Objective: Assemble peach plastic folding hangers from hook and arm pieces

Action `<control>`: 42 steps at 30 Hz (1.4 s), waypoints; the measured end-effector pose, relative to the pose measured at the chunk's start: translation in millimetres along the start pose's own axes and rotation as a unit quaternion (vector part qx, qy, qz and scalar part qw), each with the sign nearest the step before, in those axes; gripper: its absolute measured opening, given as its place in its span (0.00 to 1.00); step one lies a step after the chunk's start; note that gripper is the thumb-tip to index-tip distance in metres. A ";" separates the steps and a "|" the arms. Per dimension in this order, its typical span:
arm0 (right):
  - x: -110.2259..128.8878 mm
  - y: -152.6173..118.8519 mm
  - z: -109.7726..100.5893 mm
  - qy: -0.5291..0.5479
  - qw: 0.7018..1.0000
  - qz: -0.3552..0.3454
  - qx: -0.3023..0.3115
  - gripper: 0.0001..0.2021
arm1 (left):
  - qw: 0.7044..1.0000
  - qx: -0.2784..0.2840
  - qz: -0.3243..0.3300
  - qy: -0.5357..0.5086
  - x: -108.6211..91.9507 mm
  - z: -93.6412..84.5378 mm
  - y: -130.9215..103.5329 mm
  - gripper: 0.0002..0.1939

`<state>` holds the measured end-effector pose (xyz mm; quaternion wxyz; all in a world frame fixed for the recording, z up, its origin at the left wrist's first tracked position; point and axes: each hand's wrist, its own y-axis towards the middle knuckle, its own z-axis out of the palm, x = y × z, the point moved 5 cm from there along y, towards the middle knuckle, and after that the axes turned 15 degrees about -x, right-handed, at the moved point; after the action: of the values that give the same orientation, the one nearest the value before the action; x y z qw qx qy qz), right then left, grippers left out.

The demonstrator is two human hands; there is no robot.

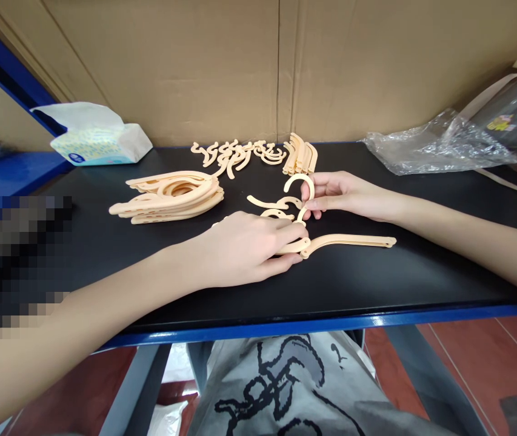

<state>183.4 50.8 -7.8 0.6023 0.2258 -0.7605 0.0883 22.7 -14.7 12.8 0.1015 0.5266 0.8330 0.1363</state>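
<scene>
My right hand (331,194) pinches a cream plastic hanger hook (304,180), its curve pointing up and its lower end close to my left fingertips. My left hand (258,245) is closed over a hanger arm (295,246), whose rounded end shows between the fingers. From that end a second hanger arm (349,240) reaches right across the table; I cannot tell whether the two are joined. Just behind my left hand lie loose hanger pieces (265,203), partly hidden by the hands.
A stack of folded cream hangers (171,197) lies at left on the black table (331,284). Loose hooks (240,154) and a bundle of hanger arms (300,154) are at the back. A tissue pack (101,142) stands back left, and a clear plastic bag (440,148) back right.
</scene>
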 end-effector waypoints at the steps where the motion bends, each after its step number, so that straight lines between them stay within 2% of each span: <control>1: 0.5 -0.1 0.5 -0.002 1.000 -0.001 0.001 0.12 | 1.000 0.001 -0.002 0.000 -0.1 -0.2 0.0 0.09; 14: 0.6 -3.9 3.9 -0.033 0.999 -0.022 0.011 0.10 | 1.000 -0.010 -0.001 -0.015 0.6 0.1 -0.9 0.09; 42: 3.1 -5.6 5.2 -0.052 0.998 -0.037 0.002 0.09 | 1.000 0.009 -0.021 -0.022 4.2 -0.3 -1.4 0.11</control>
<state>180.8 42.9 -7.1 0.5646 0.2597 -0.7815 0.0556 19.6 -11.6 12.5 0.1176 0.5131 0.8424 0.1157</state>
